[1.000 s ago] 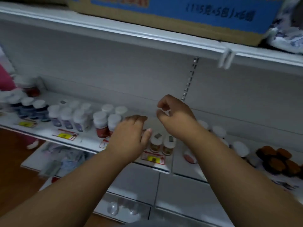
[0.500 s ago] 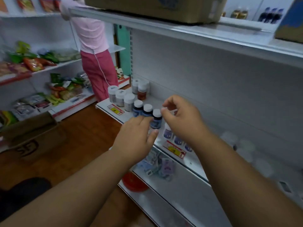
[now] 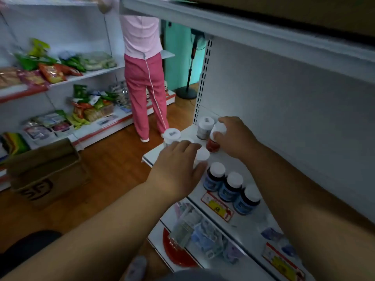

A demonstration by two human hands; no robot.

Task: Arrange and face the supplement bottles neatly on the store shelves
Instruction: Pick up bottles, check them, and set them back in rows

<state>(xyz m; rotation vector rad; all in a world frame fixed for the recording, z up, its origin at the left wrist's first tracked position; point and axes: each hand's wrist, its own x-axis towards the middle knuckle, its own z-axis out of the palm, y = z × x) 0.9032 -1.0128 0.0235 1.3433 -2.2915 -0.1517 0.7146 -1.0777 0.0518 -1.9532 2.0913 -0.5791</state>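
At the far left end of the shelf (image 3: 246, 224), the left hand (image 3: 178, 171) lies with relaxed fingers over white-capped bottles (image 3: 203, 155), its grip apart. Beside it, the right hand (image 3: 235, 136) has its grip clamped on a red bottle (image 3: 213, 146). Three blue bottles (image 3: 230, 187) stand in a row just right.

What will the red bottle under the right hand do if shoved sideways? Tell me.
Likely to tip rather than slide: the red bottle looks tall and narrow, and the right hand grips it high, round its white cap. Probably rigid plastic, so the grip should not dent it. If it falls, it could knock the grey bottle beside it.
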